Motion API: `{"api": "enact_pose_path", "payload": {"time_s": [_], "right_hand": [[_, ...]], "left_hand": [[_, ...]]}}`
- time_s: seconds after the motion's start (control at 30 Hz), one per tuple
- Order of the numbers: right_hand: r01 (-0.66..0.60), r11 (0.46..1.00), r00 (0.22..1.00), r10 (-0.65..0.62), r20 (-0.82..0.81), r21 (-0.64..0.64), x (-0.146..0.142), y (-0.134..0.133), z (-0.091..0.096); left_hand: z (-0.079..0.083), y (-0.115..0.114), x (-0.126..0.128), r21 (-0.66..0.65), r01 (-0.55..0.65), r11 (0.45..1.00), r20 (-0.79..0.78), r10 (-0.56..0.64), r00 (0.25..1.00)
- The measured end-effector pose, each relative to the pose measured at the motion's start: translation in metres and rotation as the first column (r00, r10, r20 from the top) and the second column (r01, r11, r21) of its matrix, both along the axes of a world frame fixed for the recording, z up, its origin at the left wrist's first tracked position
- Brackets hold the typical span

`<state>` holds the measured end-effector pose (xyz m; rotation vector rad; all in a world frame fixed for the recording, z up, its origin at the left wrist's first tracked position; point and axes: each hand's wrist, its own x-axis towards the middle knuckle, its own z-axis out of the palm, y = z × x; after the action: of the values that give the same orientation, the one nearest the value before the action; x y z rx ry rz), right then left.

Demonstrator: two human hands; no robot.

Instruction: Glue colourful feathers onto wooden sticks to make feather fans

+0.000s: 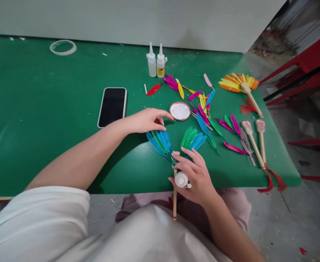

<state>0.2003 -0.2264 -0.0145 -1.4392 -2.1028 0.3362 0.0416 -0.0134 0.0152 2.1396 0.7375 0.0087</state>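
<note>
A feather fan with a wooden handle (175, 198) lies at the table's front edge, its handle sticking out over my lap. Blue and green feathers spread from its head in a left bunch (160, 141) and a right bunch (194, 139). My right hand (196, 176) rests its fingertips on the fan's head and grips a small white glue bottle (181, 179), seen from its nozzle end. Above the left bunch is my left hand (150, 120), index finger stretched toward a round dish of white stuff (180, 111). Its thumb is at the blue feather tips; whether it touches them is unclear.
Two glue bottles (156, 63) stand at the back. Loose coloured feathers (203, 112) lie right of the dish. A yellow-orange feather fan (240, 83) and two bare fan sticks (254, 142) lie farther right. A phone (112, 107) and a tape roll (63, 47) lie left.
</note>
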Motion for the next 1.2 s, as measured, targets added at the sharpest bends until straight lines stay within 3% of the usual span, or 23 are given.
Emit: {"api": "enact_pose_path", "payload": {"time_s": [0.2, 0.43, 0.77, 1.03, 1.2], "right_hand": [[0.01, 1.0, 1.0, -0.01, -0.005, 0.014, -0.0003, -0.0017, 0.001], [0.125, 0.991, 0.992, -0.124, -0.031, 0.049, 0.0003, -0.0024, 0.0008], [0.053, 0.999, 0.999, -0.053, -0.009, 0.004, 0.0004, -0.0013, 0.0011], [0.069, 0.998, 0.998, -0.069, 0.01, 0.005, -0.0015, 0.0006, -0.0002], [0.076, 0.997, 0.997, -0.077, 0.02, 0.011, -0.0035, 0.0014, 0.0018]], "left_hand": [[0.0016, -0.0017, 0.0014, 0.017, -0.002, 1.0, 0.012, 0.002, 1.0], [0.0051, -0.004, 0.0019, -0.01, -0.015, 1.0, 0.015, 0.015, 1.0], [0.0049, -0.0031, 0.0019, -0.014, -0.005, 1.0, 0.007, 0.005, 1.0], [0.0045, -0.0032, 0.0017, -0.02, -0.007, 1.0, 0.012, 0.008, 1.0], [0.0094, 0.0039, -0.0025, -0.072, -0.142, 0.987, 0.041, 0.145, 0.989]]}}
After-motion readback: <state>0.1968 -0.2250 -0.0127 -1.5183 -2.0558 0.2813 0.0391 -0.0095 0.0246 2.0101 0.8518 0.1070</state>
